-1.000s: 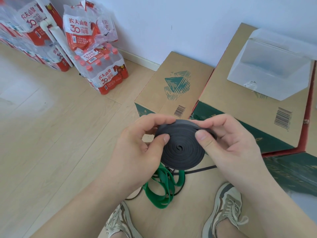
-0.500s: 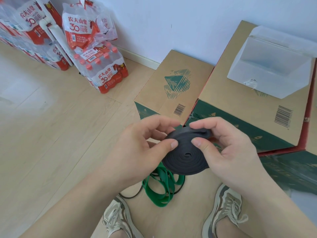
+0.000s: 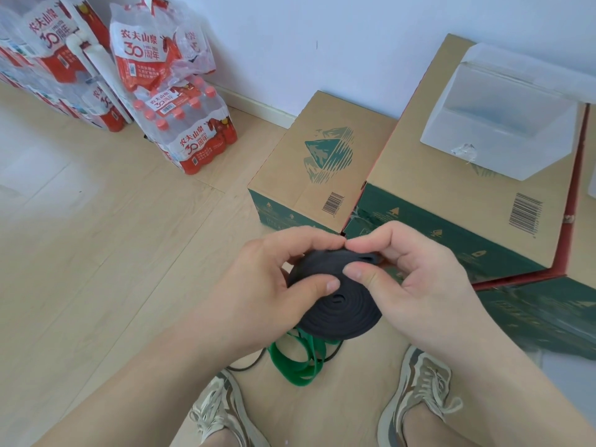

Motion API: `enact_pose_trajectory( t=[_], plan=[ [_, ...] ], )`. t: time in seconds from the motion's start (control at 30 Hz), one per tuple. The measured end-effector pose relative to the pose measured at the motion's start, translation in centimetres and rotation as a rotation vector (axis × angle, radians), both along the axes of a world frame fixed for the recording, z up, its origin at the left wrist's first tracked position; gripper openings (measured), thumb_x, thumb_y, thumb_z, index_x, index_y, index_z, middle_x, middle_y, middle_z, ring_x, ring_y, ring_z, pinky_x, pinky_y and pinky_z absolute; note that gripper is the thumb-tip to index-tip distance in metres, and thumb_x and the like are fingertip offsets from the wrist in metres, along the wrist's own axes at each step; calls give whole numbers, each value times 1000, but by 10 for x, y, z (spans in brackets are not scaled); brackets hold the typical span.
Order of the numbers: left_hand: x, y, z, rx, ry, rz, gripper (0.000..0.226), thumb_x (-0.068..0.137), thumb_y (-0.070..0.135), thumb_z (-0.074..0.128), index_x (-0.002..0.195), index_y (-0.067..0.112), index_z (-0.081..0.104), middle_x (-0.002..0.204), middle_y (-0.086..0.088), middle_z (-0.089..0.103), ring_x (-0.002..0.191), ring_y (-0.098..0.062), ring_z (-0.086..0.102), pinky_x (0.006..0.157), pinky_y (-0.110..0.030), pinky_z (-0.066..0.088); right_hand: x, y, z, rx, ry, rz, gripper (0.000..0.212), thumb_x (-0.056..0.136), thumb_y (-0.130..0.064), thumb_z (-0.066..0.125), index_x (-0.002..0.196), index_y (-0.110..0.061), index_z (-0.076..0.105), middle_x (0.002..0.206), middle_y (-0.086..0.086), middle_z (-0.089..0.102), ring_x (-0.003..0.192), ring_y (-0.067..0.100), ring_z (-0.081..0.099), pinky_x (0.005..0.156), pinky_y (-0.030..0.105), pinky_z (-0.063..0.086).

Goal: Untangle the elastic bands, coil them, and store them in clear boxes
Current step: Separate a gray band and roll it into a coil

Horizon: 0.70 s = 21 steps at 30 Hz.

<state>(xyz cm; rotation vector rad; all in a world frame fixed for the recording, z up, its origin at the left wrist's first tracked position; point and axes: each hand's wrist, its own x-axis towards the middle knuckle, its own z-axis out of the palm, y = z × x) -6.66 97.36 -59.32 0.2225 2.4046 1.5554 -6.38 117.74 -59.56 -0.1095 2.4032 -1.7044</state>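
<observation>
Floor (image 3: 96,253) first: pale wood planks across the whole left side, running under everything down here. White wall (image 3: 322,43) behind it, along the top. Over on the right sits the big carton (image 3: 435,195), brown on top with green sides and a barcode near its front edge. Pressed against its left side is the smaller carton (image 3: 300,162), lower, with a green mountain print on its lid.

Up in the left corner, water packs (image 3: 190,137) stand stacked against the wall, shrink-wrapped bottles with red caps and red labels. On top of the big carton sits the clear box (image 3: 503,124), frosted plastic, standing toward the far right end, well apart from the hands.

Now the action, centre frame. The left hand (image 3: 267,285) grasps the black band (image 3: 335,314), thumb flat on the face of the coil, fingers curled over its top edge. The right hand (image 3: 419,285) grasps it too, thumb pinching the upper right of the coil, fingers wrapped round the back. The forefingers of both hands nearly meet above it. The black band is wound into a tight flat spiral, held in the air in front of the cartons and above the floor.

Two shoes (image 3: 419,388), grey and cream, stand at the bottom edge. Between them and just under the coil lies the green band (image 3: 296,362), looped loose on the floor. A thin dark strand (image 3: 248,366) curls out from beside it.
</observation>
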Motion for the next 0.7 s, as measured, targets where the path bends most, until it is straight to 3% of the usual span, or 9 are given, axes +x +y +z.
enact_pose_trajectory(
  t=[0.13, 0.3, 0.4, 0.57, 0.7],
  plan=[
    [-2, 2, 4, 9, 52, 41, 37, 88, 9, 78, 115, 34, 75, 101, 23, 74, 89, 4, 70, 73, -12, 54, -1, 2, 3, -64, 33, -25, 31, 87, -10, 78, 99, -32, 61, 95, -13, 79, 89, 12, 71, 72, 20, 55],
    [-3, 11, 4, 28, 92, 92, 37, 87, 5, 78, 113, 31, 77, 101, 23, 76, 93, 4, 71, 75, -12, 54, -2, 17, 4, -76, 79, -109, 23, 79, -16, 87, 92, -29, 73, 90, -8, 79, 86, 14, 74, 82, 31, 61],
    [-3, 23, 4, 30, 87, 74, 37, 87, 5, 78, 113, 31, 77, 101, 22, 76, 97, 0, 71, 75, -12, 54, -2, 26, 3, -96, 94, -131, 13, 84, -18, 83, 88, -27, 75, 90, -7, 78, 85, 13, 75, 78, 26, 60],
    [-6, 49, 8, 49, 72, 78, 36, 88, 5, 78, 114, 29, 77, 101, 19, 77, 91, 1, 71, 71, -11, 54, 1, 47, 8, -111, 114, -148, 23, 88, -9, 79, 93, -31, 75, 89, -9, 78, 84, 10, 73, 76, 18, 56],
    [-13, 75, 12, 60, 47, 81, 36, 89, 9, 77, 115, 33, 76, 101, 20, 77, 85, 2, 71, 70, -13, 55, 6, 71, 6, -51, 77, -185, 30, 81, -16, 86, 98, -38, 74, 92, -11, 77, 87, 12, 72, 83, 25, 59]
  ],
)
